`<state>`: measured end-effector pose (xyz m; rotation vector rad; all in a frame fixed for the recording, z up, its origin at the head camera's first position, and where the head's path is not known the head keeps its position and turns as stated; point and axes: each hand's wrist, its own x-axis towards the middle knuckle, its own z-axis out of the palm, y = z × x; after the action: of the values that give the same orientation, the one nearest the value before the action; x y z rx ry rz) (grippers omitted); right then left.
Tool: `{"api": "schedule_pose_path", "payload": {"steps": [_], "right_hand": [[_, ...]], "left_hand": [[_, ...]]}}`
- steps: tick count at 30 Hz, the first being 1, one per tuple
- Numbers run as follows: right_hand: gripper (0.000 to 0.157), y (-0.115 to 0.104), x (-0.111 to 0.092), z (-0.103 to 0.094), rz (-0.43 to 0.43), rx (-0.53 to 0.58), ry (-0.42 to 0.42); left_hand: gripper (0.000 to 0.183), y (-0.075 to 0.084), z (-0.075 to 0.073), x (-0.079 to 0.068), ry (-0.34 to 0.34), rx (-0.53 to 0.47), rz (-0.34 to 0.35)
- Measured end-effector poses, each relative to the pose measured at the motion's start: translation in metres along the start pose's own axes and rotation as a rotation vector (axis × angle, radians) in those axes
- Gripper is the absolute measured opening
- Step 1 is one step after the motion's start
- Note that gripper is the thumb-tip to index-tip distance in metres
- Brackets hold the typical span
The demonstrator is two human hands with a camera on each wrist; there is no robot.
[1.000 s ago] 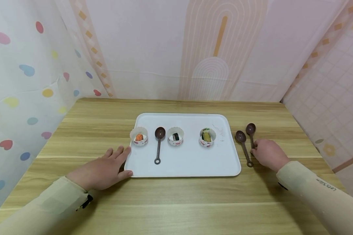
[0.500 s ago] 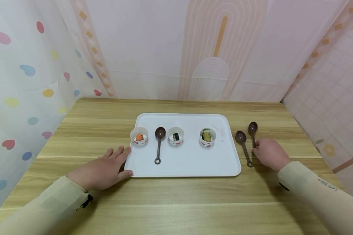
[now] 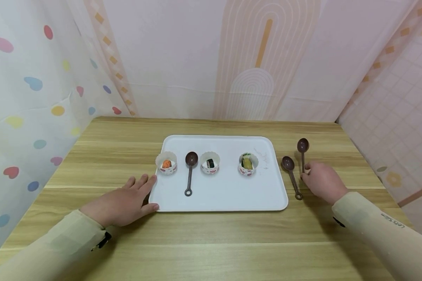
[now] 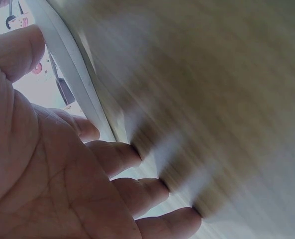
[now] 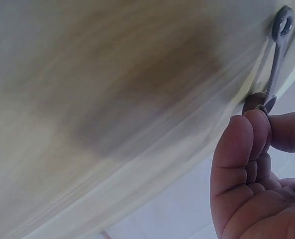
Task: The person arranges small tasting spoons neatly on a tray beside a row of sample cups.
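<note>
My left hand [image 3: 121, 203] lies with spread fingers at the left edge of a white tray [image 3: 218, 199]. Its thumb touches the near left corner, and in the left wrist view the fingers [image 4: 137, 194] reach down to the tabletop beside the rim. To the right of the tray, my right hand [image 3: 321, 181] pinches the handle of a brown measuring spoon [image 3: 303, 145] between thumb and fingertips; the handle's end is hidden in the hand. A second brown measuring spoon [image 3: 291, 171] lies just left of it on the table. A third measuring spoon [image 3: 191, 168] lies on the tray.
On the tray stand three paper cups: one holding an orange sushi piece [image 3: 167, 164], one a dark-wrapped sushi roll [image 3: 210, 163], one a yellow-green piece [image 3: 247, 163]. The wooden table [image 3: 211, 249] ends at a patterned curtain [image 3: 168, 78] behind; curtains also flank both sides.
The measuring spoon in my right hand has shifted a little away from me and to the right, farther from the spoon beside it. My left hand and the tray stay put.
</note>
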<state>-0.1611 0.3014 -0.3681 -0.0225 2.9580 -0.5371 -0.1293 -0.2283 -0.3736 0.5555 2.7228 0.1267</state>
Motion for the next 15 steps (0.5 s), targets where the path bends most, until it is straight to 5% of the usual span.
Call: {"api": "schedule_pose_path", "payload": {"steps": [15], "right_hand": [[0.038,-0.017,-0.005,-0.002,0.008,0.101,0.012]], "left_hand": [[0.094,0.0,0.001,0.0,0.004,-0.011,0.0]]}}
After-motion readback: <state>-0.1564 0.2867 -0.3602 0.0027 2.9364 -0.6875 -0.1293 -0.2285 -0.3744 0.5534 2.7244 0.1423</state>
